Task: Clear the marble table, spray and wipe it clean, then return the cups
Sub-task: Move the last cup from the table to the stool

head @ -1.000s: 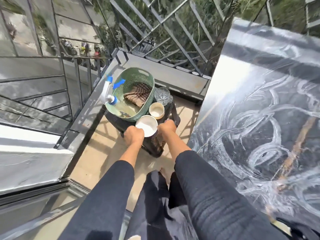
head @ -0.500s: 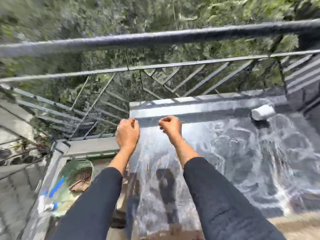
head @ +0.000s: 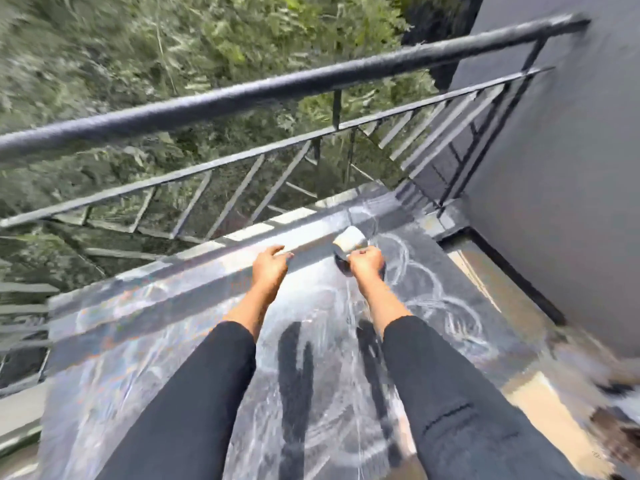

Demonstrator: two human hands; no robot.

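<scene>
The dark marble table [head: 214, 344] with white swirls fills the lower middle of the view, its surface shiny and streaked. A white cup [head: 349, 240] sits tilted at the table's far edge, close to the railing. My right hand [head: 366, 262] is closed around the cup's near side. My left hand [head: 269, 268] hovers over the far edge to the left of the cup, fingers apart and holding nothing. Motion blurs the frame, so the exact grip on the cup is unclear.
A black metal railing [head: 242, 95] runs just beyond the table's far edge, with green plants behind it. A grey wall [head: 561, 174] stands at the right. Tan floor [head: 540, 403] shows to the right of the table.
The view has swung from the stool with the green basket to the table. Both arms reached forward; my right hand has closed on the white cup at the far edge, and my left hand has opened.
</scene>
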